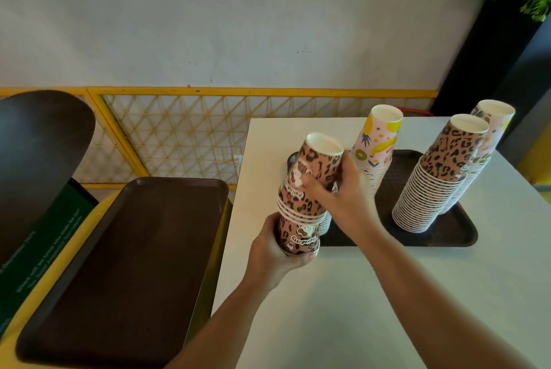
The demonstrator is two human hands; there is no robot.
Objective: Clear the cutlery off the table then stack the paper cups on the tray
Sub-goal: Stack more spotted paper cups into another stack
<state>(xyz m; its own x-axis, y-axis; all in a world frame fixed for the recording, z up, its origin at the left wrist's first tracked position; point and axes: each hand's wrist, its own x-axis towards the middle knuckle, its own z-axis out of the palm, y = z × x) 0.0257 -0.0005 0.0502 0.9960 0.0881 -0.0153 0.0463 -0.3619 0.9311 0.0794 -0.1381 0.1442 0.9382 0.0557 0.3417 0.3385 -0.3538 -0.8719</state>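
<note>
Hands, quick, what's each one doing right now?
Left hand: closed around the bottom of the leopard-print cup stack.
Right hand: closed on the upper cups of that same stack.

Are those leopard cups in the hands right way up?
Upside down: the leopard cups show white bottoms upward, rims downward, tilted slightly.

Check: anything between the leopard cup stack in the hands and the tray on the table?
Partly. The hands, left and right, hold the leopard cup stack over the near-left corner of the tray. A short cup stack stands right behind it there. Bare tray shows between the pink fruit-print stack and the tall leopard stack.
</note>
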